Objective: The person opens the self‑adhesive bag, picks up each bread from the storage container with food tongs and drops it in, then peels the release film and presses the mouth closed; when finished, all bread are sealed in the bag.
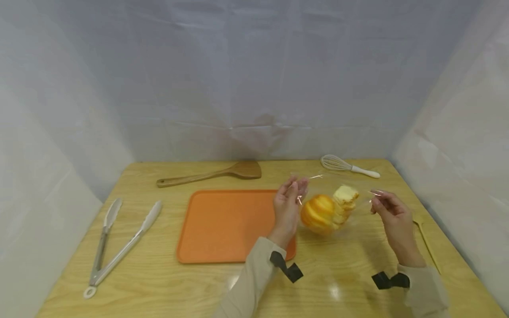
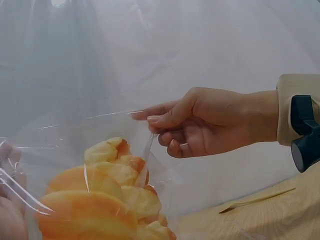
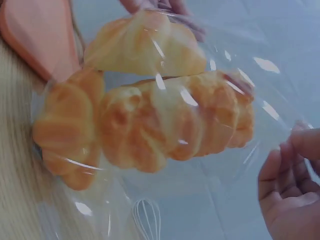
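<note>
Between the two hands is a clear plastic bag (image 3: 266, 65) with several bread rolls (image 1: 320, 214) inside, golden and pale yellow. My left hand (image 1: 287, 212) grips the bag's upper left edge, its fingers partly behind the shiny film. At the upper right edge, my right hand (image 1: 395, 223) pinches the film between thumb and forefinger, as the left wrist view shows most plainly. The film stretches between the hands, and the bread sits low in the bag. In the right wrist view a long knobbly loaf (image 3: 175, 120) lies across the bag, with rounded rolls (image 3: 65, 127) beside it.
An orange tray (image 1: 230, 227) lies left of the bag, partly under the left forearm. Metal tongs (image 1: 119, 260) lie spread at the far left. Along the back are a wooden spatula (image 1: 243, 170) and a white whisk (image 1: 338, 163). A thin yellowish utensil (image 1: 427, 245) lies by the right edge.
</note>
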Motion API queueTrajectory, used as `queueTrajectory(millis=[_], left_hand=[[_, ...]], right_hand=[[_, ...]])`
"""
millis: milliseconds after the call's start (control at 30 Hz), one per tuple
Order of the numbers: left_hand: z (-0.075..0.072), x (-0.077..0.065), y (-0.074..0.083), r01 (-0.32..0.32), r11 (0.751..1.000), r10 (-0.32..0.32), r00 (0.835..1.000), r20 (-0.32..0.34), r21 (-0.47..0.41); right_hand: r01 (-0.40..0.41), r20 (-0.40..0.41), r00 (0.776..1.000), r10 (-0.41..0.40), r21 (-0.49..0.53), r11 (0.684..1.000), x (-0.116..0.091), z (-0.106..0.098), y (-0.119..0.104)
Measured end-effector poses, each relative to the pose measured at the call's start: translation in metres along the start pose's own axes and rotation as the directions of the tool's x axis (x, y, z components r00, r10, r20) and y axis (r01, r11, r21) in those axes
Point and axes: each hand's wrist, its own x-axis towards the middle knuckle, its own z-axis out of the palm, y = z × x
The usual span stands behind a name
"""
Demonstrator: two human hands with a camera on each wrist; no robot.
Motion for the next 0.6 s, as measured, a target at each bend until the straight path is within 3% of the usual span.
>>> queueTrajectory(millis=[133,233,367,500,600], left_hand=[[0.003,-0.002,-0.001,0.023,1.0,-0.023,1.0,0.008,0.006],[0.004,-0.002,0.0,0.013,1.0,-0.014,1.0,0.014,0.019],[0.002,0.003,0.002,-0.002,0.998,0.003,1.0,-0.008,0.068],[-0.001,0.008,0.004,0.021,0.994,-0.015,0.998,-0.057,0.108],[-0.003,0.01,0.004,0.049,0.993,-0.042,0.997,-0.064,0.105]], right_hand=[[-0.058,0.051,0.997,0.066,-0.143,0.988,0.0,-0.001,-0.003],[-0.061,0.025,0.997,0.069,-0.233,0.971,0.002,-0.001,-0.005],[-0.076,-0.019,0.997,0.073,-0.262,0.962,0.004,0.001,-0.005],[-0.122,-0.054,0.992,0.116,-0.131,0.984,0.003,-0.001,-0.005],[-0.138,-0.048,0.989,0.139,0.024,0.99,0.002,-0.003,-0.004]])
